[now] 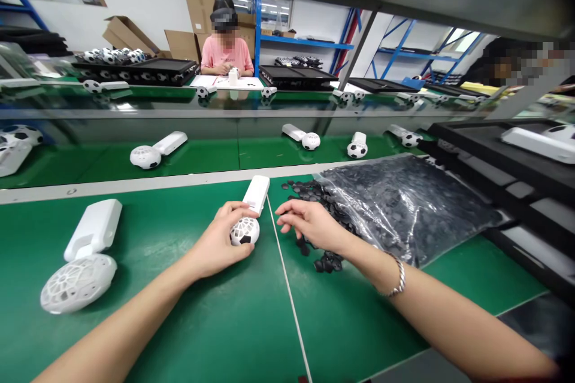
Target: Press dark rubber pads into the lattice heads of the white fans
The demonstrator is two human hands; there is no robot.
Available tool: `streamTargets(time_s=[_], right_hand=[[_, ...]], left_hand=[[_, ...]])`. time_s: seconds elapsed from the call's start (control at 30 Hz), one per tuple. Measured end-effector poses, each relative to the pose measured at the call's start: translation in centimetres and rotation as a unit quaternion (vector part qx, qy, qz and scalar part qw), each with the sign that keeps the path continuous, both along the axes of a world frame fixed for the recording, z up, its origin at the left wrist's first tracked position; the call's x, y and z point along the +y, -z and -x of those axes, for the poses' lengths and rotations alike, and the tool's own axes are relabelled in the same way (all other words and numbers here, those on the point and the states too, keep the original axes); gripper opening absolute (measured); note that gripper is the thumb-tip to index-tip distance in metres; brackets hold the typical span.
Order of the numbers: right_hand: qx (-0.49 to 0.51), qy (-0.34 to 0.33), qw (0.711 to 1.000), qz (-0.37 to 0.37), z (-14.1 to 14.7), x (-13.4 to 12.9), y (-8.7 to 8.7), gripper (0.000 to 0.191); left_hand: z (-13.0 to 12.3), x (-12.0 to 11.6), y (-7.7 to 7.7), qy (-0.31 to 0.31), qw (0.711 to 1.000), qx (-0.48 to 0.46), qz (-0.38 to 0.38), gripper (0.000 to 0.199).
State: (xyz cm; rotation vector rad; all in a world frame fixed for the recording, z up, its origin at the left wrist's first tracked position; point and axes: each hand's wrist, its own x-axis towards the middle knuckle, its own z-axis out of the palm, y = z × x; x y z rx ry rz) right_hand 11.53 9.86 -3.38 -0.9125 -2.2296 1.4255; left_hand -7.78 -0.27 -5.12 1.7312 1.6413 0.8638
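Observation:
My left hand (222,239) is wrapped round the ball-shaped head of a white device (257,192), thumb below and fingers above. The head has an open football-pattern lattice with a black patch near the thumb, and its flat white handle points away from me. To the right, my right hand (309,224) hovers beside the loose small black pieces (330,262), fingertips drawn together. Whatever is between those fingertips is too small to make out. A second white device (78,282) with an open lattice head lies at the left of the green table.
A clear plastic bag (404,203) full of black pieces lies at right, beside stacked black trays (485,149). Behind a pale edge strip, a green conveyor (215,152) carries several football-headed devices. Across it sits a person in a pink shirt (227,52). A shelf hangs overhead.

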Motion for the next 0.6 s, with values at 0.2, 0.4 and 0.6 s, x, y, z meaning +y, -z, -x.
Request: streamTargets(time_s=[0.2,0.4,0.6], right_hand=[[0.031,0.012,0.958,-0.283,0.2,0.5,-0.2,0.008],[0.024,-0.043,0.998,-0.050,1.0,0.2,0.0,0.016],[0.017,-0.078,0.997,0.014,1.8,-0.4,0.4,0.009]], left_hand=[[-0.3,-0.3,0.0,-0.076,0.996,0.055,-0.010,0.046],[0.7,-0.1,-0.6,-0.015,0.999,0.027,0.007,0.049],[1.5,-0.2,-0.8,0.031,0.999,0.023,0.004,0.051]])
